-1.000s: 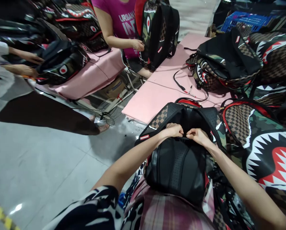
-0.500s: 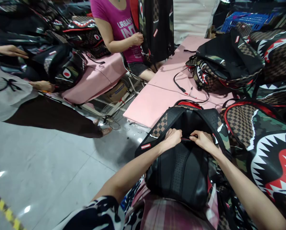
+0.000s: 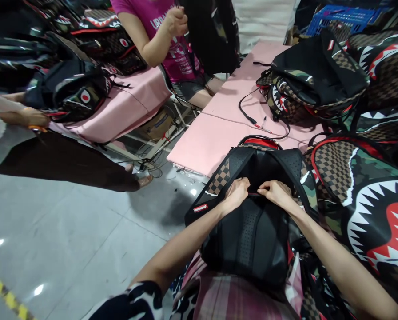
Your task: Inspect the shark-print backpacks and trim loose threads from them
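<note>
A black backpack (image 3: 245, 240) with checkered strap patches lies across my lap, its padded back panel facing up. Between its shoulder straps, my left hand (image 3: 238, 192) is closed on the upper edge of the back panel. My right hand (image 3: 275, 191) pinches the same edge a little to the right, thumb and forefinger together. A thin reddish line shows along the edge between the two hands. What lies under the fingers is partly hidden.
Beyond the backpack stands a pink table (image 3: 205, 142) with a pen (image 3: 263, 122) and a black cord. Shark-mouth backpacks (image 3: 382, 218) crowd the right side. One co-worker (image 3: 165, 44) sits opposite with a bag; another (image 3: 19, 129) stands left. A blue crate (image 3: 342, 20) is behind.
My hands stay at the panel edge, the right one slightly further left. The seated co-worker's hand has risen along the bag. The standing co-worker has shifted left, a hand drawn back.
</note>
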Tool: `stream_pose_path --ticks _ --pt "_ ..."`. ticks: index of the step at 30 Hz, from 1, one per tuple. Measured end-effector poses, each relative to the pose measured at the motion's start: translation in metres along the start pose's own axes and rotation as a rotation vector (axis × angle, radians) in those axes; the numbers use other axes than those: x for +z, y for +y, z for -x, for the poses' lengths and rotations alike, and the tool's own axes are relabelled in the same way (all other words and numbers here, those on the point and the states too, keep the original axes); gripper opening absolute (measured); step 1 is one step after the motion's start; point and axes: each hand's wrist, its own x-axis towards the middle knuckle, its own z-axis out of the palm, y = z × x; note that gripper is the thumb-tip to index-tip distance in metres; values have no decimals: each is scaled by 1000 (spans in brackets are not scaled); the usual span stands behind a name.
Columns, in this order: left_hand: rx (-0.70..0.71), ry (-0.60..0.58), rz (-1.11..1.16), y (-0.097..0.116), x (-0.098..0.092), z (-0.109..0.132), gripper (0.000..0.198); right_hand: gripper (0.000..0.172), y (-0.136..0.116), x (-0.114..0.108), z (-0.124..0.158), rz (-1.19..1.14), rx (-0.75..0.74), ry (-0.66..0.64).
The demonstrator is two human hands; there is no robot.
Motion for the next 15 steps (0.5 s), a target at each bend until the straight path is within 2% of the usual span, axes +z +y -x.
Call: stream_pose_path --ticks 12,15 --pt "11 31 96 2 -1 -1 20 18 -1 -3 -3 -18 -8 -5" --pt "107 25 247 0 -12 1 20 18 1 -4 -5 -28 1 26"
